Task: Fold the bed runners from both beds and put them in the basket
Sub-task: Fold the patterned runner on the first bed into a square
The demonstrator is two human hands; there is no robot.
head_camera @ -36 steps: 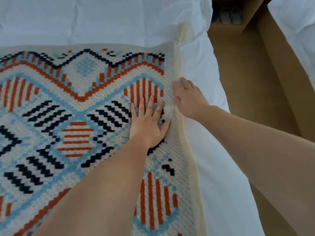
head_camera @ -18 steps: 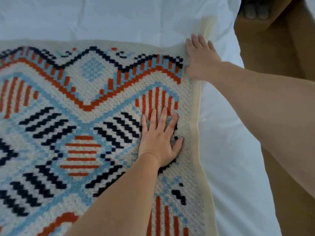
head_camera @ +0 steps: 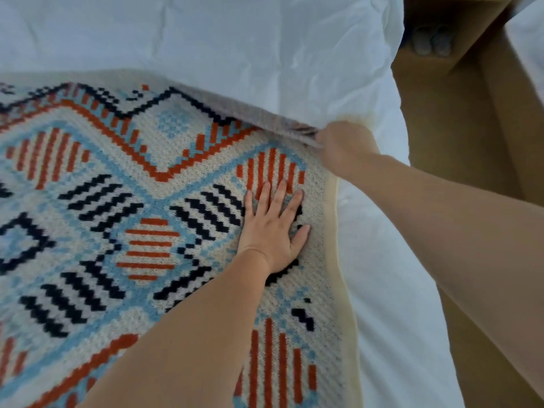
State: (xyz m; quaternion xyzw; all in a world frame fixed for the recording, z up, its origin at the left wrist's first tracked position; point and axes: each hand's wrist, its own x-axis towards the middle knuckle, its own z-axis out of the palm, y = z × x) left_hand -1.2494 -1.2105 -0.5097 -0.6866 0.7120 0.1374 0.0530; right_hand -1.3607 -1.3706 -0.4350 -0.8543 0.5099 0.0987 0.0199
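The bed runner lies spread, patterned side up, across the white bed. The left hand lies flat on it near its right border, fingers straight and spread, pressing down; its grip is open and holds nothing. The right hand is at the runner's far right corner, its grip closed on the fabric, fingers mostly hidden and blurred.

Half a second ago the right hand lay flat at that corner. Now the corner is raised and the far edge tilts over toward the left, showing its grey underside. The left hand has not moved.

The runner's cream right border runs near the bed's right edge, with a strip of bare sheet between them. Right of the bed is brown floor, then a second bed.
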